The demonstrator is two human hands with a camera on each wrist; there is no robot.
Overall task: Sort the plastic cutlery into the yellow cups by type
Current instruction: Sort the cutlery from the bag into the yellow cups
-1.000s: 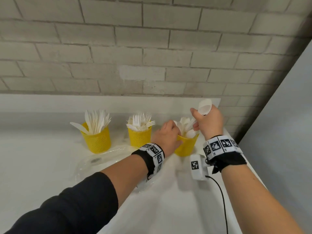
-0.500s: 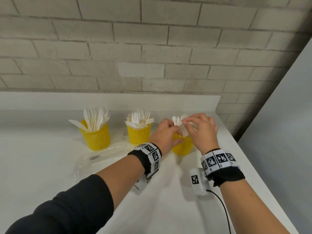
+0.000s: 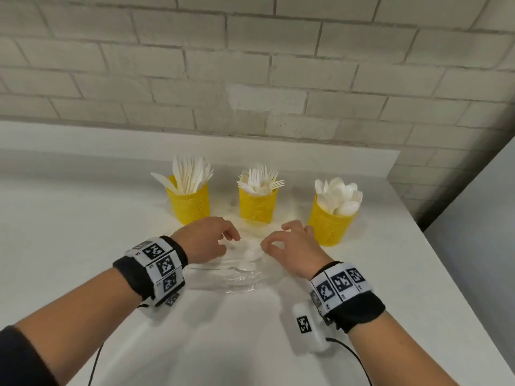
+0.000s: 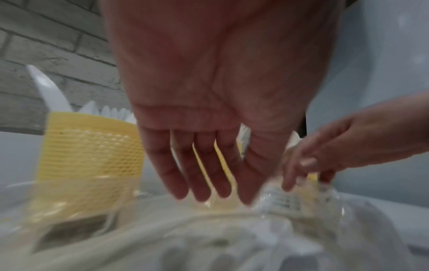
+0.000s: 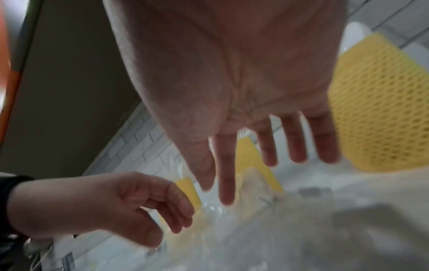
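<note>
Head view: left hand (image 3: 203, 240) and right hand (image 3: 292, 249) low over the white worktop (image 3: 83, 246), both over a crumpled clear plastic bag (image 3: 237, 277) that lies between and just under the two grips. Fingers of both grips bent down toward the bag; whether either one pinches the film is not clear from here. At least one white spoon (image 3: 245, 267) shows inside the bag, just nearer the person than the fingertips. Beyond the grips, three yellow mesh cups in a row: knife cup (image 3: 189, 201) just past the left grip, fork cup (image 3: 257, 203) beyond the gap between the grips, spoon cup (image 3: 330, 221) just past the right grip and to its outer side. Each holds white cutlery of one type, handles down, fanned at the top. One knife leans out over the knife cup's rim.

Left wrist view, blurred: left grip's fingers (image 4: 199, 176) extended and loose, tips at the bag, nothing clearly held. Knife cup to the little-finger side, close. Right grip's fingertips on the film.

Right wrist view, blurred: right grip's fingers (image 5: 292, 139) extended, spread, nothing clearly held. Spoon cup beside the little finger. Left grip loosely curled on the thumb side, touching the bag.
</note>
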